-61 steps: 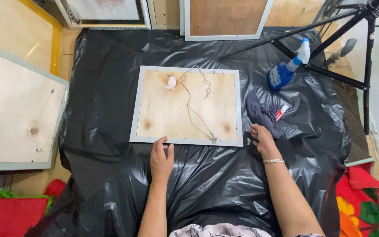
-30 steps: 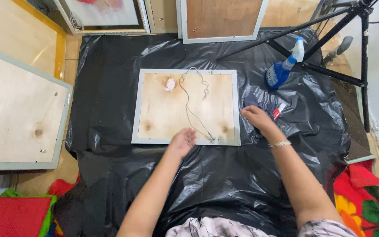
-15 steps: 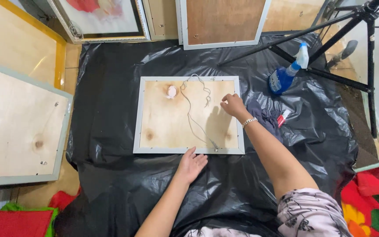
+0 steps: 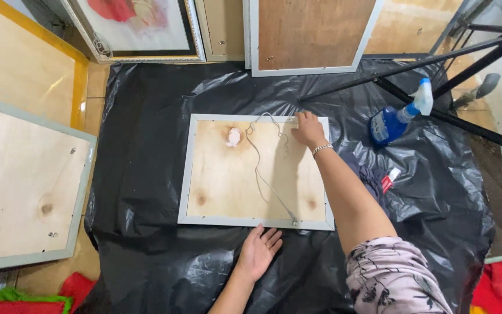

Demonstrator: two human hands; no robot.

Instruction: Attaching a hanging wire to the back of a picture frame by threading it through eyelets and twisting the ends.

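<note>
A picture frame (image 4: 188, 174) lies face down on black plastic sheeting (image 4: 140, 151), showing its plywood back and pale grey border. A thin hanging wire (image 4: 261, 174) runs loosely across the back, and a small white lump (image 4: 233, 136) sits near the top. My right hand (image 4: 308, 129) reaches across to the frame's far right corner and rests on the top edge, fingers curled there. My left hand (image 4: 258, 251) lies flat and spread on the plastic just below the frame's near edge, holding nothing.
A blue spray bottle (image 4: 396, 119) lies at the right beside black tripod legs (image 4: 448, 75). A dark cloth (image 4: 368, 177) and small red-white tube (image 4: 388, 179) sit right of the frame. More frames lean at the top (image 4: 309, 35) and left (image 4: 24, 186).
My right hand has moved from the frame's near right corner up to its far right corner. My left hand slid off the near edge onto the plastic.
</note>
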